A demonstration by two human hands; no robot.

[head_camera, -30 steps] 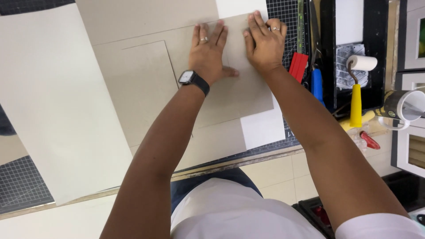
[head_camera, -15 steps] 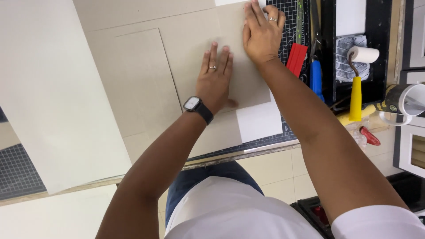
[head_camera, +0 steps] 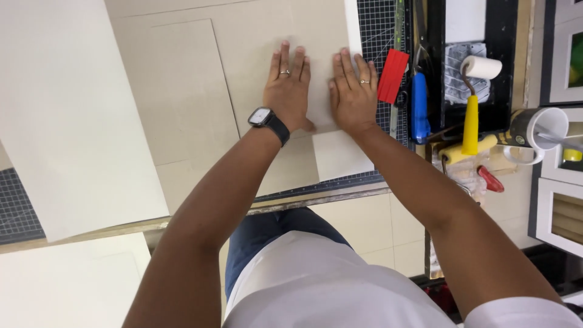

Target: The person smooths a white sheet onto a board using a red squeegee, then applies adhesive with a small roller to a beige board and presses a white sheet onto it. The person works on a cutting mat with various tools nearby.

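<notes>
Both palms lie flat, side by side, on a beige cardboard sheet (head_camera: pixel 243 54) on the work table. My left hand (head_camera: pixel 289 88), with a ring and a black wristwatch, presses on the board's right part. My right hand (head_camera: pixel 353 91), also ringed, rests at the board's right edge, fingers spread, just left of a red flat tool (head_camera: pixel 393 75). A white paper sheet (head_camera: pixel 343 155) peeks out from under the board near my right wrist. Neither hand grips anything.
A large white sheet (head_camera: pixel 67 121) covers the table's left. A gridded black cutting mat (head_camera: pixel 375 36) lies beneath. To the right are a blue-handled tool (head_camera: pixel 419 109), a yellow-handled paint roller (head_camera: pixel 470 115) in a black tray (head_camera: pixel 507 54), a mug (head_camera: pixel 537 133) and picture frames (head_camera: pixel 562 206).
My right hand slid back down toward me from the board's far edge and now lies beside my left hand. The left hand stayed pressed on the board.
</notes>
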